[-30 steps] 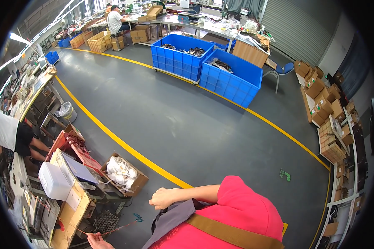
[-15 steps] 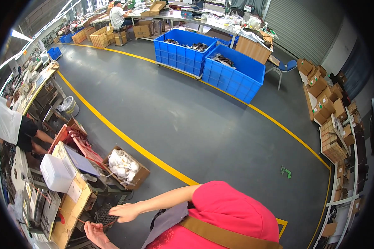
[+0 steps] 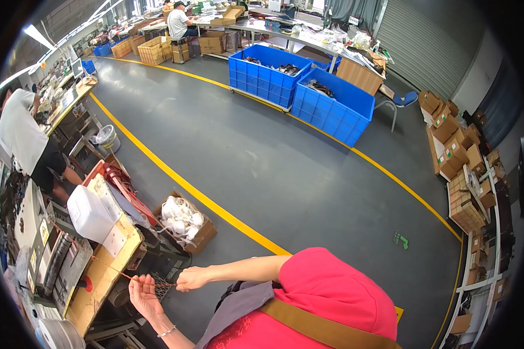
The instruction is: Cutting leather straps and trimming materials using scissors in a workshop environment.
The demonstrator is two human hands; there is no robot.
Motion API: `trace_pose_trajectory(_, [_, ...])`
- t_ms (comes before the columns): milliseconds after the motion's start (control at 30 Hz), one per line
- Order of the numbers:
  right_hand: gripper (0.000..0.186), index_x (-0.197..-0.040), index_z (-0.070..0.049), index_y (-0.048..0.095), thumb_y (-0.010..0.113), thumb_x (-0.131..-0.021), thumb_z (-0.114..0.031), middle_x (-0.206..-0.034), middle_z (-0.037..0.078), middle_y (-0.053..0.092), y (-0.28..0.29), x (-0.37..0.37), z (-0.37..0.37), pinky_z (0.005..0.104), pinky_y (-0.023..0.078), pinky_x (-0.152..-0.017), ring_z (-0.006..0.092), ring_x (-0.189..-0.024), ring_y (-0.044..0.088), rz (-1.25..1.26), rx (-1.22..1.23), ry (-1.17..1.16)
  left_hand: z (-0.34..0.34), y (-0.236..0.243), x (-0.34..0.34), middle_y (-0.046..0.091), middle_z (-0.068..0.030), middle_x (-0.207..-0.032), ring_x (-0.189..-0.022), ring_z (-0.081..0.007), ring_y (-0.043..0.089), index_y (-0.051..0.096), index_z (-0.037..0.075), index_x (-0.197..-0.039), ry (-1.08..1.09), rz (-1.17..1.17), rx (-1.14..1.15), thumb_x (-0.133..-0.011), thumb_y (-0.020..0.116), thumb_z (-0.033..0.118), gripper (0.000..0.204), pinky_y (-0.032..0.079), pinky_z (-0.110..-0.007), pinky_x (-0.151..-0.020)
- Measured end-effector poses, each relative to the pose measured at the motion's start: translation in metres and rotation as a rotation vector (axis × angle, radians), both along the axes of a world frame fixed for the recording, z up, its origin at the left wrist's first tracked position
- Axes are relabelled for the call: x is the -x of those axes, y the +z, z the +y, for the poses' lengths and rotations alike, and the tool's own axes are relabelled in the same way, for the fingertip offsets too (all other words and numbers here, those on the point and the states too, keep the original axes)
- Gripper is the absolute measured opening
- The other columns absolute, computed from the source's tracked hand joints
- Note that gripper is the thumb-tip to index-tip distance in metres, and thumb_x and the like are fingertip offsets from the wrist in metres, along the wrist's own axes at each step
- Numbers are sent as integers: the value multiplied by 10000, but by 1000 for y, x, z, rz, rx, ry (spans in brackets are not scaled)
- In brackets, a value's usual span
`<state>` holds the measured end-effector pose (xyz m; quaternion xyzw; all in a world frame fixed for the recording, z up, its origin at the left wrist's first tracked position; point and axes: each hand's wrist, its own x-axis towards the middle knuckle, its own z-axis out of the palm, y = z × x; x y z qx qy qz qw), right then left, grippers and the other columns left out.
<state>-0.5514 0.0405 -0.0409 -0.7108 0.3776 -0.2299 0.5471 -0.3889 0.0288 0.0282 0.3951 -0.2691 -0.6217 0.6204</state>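
A thin reddish-orange cord point(image 3: 165, 285) runs nearly straight across the near left of the scene, between the fingers of the left hand point(image 3: 144, 294) and the closed right hand point(image 3: 191, 278). Beyond the left hand it slants left and slightly farther, its end too fine to make out

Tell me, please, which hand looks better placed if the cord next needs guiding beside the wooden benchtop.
Probably the left hand: it pinches the reddish cord on the side nearer the wooden benchtop, while the right hand grips the cord farther out.
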Motion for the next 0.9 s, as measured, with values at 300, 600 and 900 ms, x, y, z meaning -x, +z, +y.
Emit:
trace_pose_trajectory(300, [273, -645, -28, 616, 492, -722, -259, -587, 101, 594, 21, -40, 19, 352, 451, -544, 231, -575, 591, 236, 107, 14, 89, -122, 22, 588, -77, -687, -604, -236, 547, 542, 30, -708, -293, 444, -822, -765, 475, 320, 303, 449, -361, -594])
trace_pose_trajectory(600, [287, -617, -21, 611, 485, -729, -254, -578, 61, 596, 64, -49, 38, 314, 445, -555, 180, -572, 586, -51, -40, 54, 80, -166, 30, 580, -74, -679, -591, -223, 541, 534, 40, -741, -193, 709, -675, -782, 465, 326, 297, 451, -360, -588])
trace_pose_trajectory(900, [263, -640, -2, 620, 485, -745, -201, -603, 61, 613, 76, -48, 32, 269, 466, -557, 129, -580, 600, -95, -78, 176, 69, -258, 2, 572, -69, -671, -577, -208, 533, 525, 51, -779, -64, 975, -528, -802, 455, 332, 291, 452, -359, -582])
